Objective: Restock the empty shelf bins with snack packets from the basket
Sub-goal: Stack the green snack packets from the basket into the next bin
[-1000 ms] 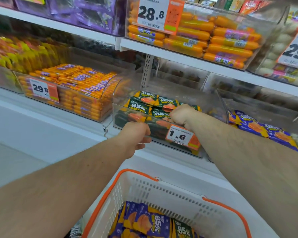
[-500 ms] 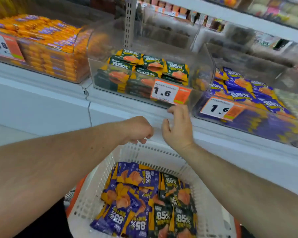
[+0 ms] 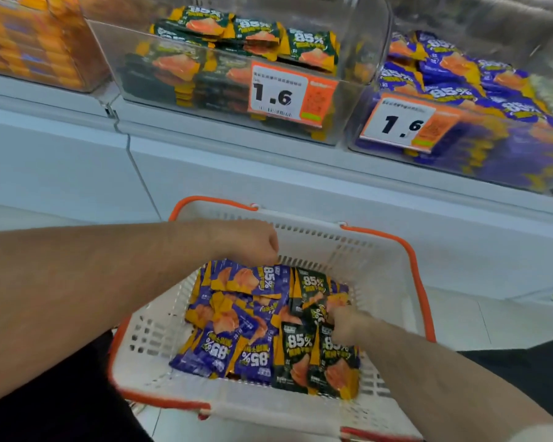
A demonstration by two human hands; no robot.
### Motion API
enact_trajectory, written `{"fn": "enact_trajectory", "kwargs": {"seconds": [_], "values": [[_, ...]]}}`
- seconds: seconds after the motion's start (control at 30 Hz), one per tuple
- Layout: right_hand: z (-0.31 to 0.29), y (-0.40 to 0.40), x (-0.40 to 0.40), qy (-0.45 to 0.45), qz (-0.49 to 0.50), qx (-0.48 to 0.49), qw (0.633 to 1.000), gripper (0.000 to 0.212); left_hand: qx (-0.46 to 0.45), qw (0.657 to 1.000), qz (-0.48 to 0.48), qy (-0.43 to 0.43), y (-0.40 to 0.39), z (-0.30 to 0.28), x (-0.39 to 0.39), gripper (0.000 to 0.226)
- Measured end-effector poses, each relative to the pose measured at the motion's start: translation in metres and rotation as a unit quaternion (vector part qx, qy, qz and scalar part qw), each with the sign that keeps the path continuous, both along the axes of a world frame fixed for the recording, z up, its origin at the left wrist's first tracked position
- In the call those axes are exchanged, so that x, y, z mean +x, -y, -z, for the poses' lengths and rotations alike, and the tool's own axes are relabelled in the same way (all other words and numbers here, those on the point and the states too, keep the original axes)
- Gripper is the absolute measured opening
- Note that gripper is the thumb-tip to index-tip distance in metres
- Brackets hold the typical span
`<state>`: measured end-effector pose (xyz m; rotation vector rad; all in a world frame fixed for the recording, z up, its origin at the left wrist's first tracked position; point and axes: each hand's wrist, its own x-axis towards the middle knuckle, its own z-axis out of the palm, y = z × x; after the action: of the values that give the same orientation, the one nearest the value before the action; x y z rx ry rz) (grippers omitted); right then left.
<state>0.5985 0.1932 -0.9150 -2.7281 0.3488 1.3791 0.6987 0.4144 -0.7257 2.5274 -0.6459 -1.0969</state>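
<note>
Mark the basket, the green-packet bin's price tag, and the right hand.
basket (image 3: 313, 240): head view, far white wall.
price tag (image 3: 276, 92): head view, white "1.6" panel.
right hand (image 3: 348, 323): head view, back of hand among green packets.

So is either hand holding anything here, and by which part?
The right hand is closing on the dark green snack packets in the white plastic basket, at their upper edges; a firm hold cannot be told. The left hand, loosely curled, holds nothing visible.

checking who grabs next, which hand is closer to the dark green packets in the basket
Right. The right hand is down among the dark green packets, touching them. The left hand is over the basket's far left, above the purple packets.
</note>
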Motion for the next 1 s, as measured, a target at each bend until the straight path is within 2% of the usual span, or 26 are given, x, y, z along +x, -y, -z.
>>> {"fn": "enact_trajectory", "kwargs": {"seconds": [0.1, 0.23, 0.3, 0.37, 0.5, 0.63, 0.7, 0.77, 0.83, 0.9, 0.93, 1.0], "values": [[0.007, 0.004, -0.006, -0.002, 0.018, -0.002, 1.000, 0.037, 0.004, 1.000, 0.000, -0.001, 0.001, 0.003, 0.000, 0.030], [0.009, 0.004, -0.004, 0.018, 0.007, -0.005, 1.000, 0.024, 0.002, 1.000, 0.002, -0.003, 0.002, 0.002, 0.002, 0.031], [0.000, 0.003, 0.009, 0.014, -0.018, 0.016, 1.000, 0.028, -0.006, 1.000, -0.003, -0.001, 0.002, 0.001, 0.005, 0.032], [-0.023, -0.001, 0.028, 0.025, -0.035, 0.050, 0.998, 0.033, -0.019, 1.000, -0.010, 0.003, 0.000, 0.000, 0.008, 0.034], [-0.093, -0.018, 0.071, 0.125, -0.036, 0.117, 0.985, 0.030, -0.050, 0.998, -0.033, 0.002, -0.005, -0.005, 0.017, 0.037], [-0.158, -0.038, 0.102, 0.220, -0.088, 0.159, 0.959, 0.020, -0.081, 0.995, -0.059, -0.008, -0.011, -0.014, 0.024, 0.024], [-0.188, -0.048, 0.112, 0.259, -0.097, 0.193, 0.942, 0.022, -0.092, 0.993, -0.074, -0.016, -0.014, -0.018, 0.026, 0.034], [-0.214, -0.056, 0.119, 0.299, -0.089, 0.218, 0.925, 0.021, -0.139, 0.987, -0.077, -0.026, -0.017, -0.024, 0.028, 0.025], [-0.238, -0.061, 0.122, 0.352, -0.072, 0.246, 0.900, 0.025, -0.203, 0.974, -0.095, -0.021, -0.021, -0.036, 0.032, 0.013], [-0.261, -0.065, 0.121, 0.445, -0.042, 0.264, 0.855, 0.020, -0.269, 0.955, -0.122, -0.011, -0.028, -0.054, 0.038, 0.011], [-0.270, -0.065, 0.119, 0.521, -0.012, 0.264, 0.811, 0.015, -0.302, 0.944, -0.133, -0.005, -0.033, -0.064, 0.042, 0.013], [-0.284, -0.064, 0.113, 0.679, 0.066, 0.271, 0.679, 0.026, -0.360, 0.920, -0.155, 0.021, -0.041, -0.084, 0.049, 0.013]]}}
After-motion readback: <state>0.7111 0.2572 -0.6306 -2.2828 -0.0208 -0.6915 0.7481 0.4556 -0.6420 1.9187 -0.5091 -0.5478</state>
